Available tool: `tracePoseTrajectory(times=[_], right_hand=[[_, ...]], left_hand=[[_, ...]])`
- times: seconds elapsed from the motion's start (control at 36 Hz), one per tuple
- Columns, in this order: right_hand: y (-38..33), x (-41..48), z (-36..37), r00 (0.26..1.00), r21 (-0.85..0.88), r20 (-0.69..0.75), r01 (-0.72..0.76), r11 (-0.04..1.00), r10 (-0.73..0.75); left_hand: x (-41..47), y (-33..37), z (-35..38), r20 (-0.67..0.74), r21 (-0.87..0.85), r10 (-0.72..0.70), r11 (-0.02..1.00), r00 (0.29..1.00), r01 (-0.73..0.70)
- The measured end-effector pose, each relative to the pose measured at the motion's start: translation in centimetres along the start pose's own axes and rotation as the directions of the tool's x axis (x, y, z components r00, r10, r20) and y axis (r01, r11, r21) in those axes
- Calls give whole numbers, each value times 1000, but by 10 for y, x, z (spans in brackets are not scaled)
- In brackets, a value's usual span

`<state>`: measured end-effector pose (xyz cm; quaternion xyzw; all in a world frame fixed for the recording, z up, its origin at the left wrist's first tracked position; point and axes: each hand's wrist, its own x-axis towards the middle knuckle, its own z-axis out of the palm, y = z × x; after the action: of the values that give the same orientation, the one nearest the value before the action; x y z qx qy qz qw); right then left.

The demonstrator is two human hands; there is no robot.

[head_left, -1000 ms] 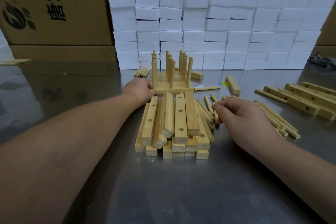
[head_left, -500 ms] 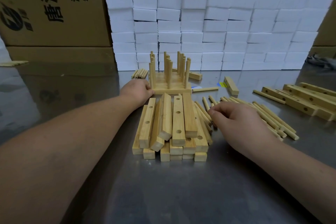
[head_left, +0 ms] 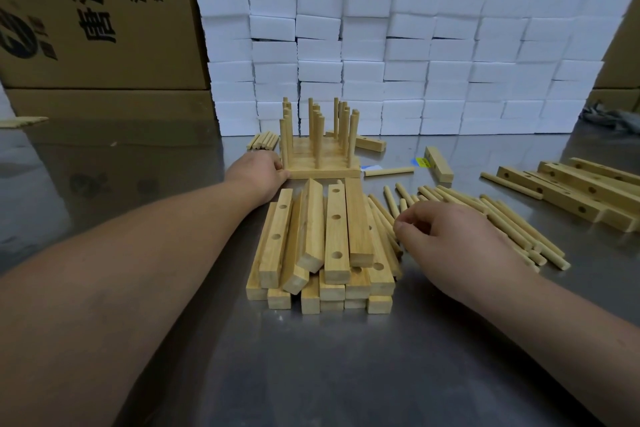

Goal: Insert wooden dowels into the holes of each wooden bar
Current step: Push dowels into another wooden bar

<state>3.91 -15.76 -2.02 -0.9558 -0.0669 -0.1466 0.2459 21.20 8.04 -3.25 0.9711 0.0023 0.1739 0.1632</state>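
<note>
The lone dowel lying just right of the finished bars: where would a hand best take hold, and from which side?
Probably at mid-length, from straight above, thumb on the near side and a finger on the far side. The dowel lies flat and sideways on the table, thin and round, with bare surface along both long sides.

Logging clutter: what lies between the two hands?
The stack of drilled wooden bars, with loose dowels against its right side, seen in the head view.

Both limbs are uncovered. The left forearm [head_left: 138, 270] runs bare from the 8 o'clock edge and the right forearm [head_left: 554, 322] from 4 o'clock. The left hand [head_left: 258, 177] and right hand [head_left: 446, 246] are bare.
</note>
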Motion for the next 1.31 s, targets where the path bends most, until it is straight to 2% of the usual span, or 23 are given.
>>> tracePoseTrajectory(times=[0.14, 0.28, 0.36, 0.44, 0.53, 0.64, 0.78, 0.89, 1.0, 1.14, 1.22, 1.31], right_hand=[[-2, 0, -1, 1000, -59, 2, -19, 998, 19], [0, 3, -7, 999, -301, -31, -1, 954, -9], [2, 4, -13, 1000, -400, 16, -13, 916, 21], [5, 4, -18, 993, -428, 95, -29, 903, 76], [8, 4, -20, 983, -430, 151, -26, 903, 101], [10, 3, -21, 977, -455, 187, -4, 891, 100], [12, 2, -18, 972, -480, 216, 21, 877, 95], [14, 3, -15, 977, -497, 193, 12, 868, 97], [15, 4, -13, 979, -489, 172, -14, 872, 112], [15, 5, -19, 988, -475, 118, -28, 880, 95], [12, 4, -23, 998, -445, 27, -44, 894, 62], [9, -2, -26, 995, -360, -85, 21, 933, -55]], left_hand=[[2, -1, 1, -3, 0, 1, 1000, 1000, -1], [3, -1, 2, -4, 4, -9, 1000, 1000, 9], [3, -1, 2, 1, -8, -18, 1000, 1000, 18], [-1, -1, 0, -29, -55, -77, 996, 997, 75], [-11, 0, -5, -70, -150, -153, 979, 986, 141], [-31, 2, -15, -45, -334, -201, 926, 979, 175], [-60, 7, -25, 37, -600, -275, 762, 961, 242], [-90, 19, -39, 187, -651, -262, 688, 947, 319], [-111, 24, -44, 265, -691, -168, 654, 950, 308], [-122, 24, -46, 340, -636, -105, 706, 934, 311], [-125, 27, -50, 309, -634, -124, 712, 943, 302], [-126, 26, -48, 234, -655, -167, 701, 958, 282]])
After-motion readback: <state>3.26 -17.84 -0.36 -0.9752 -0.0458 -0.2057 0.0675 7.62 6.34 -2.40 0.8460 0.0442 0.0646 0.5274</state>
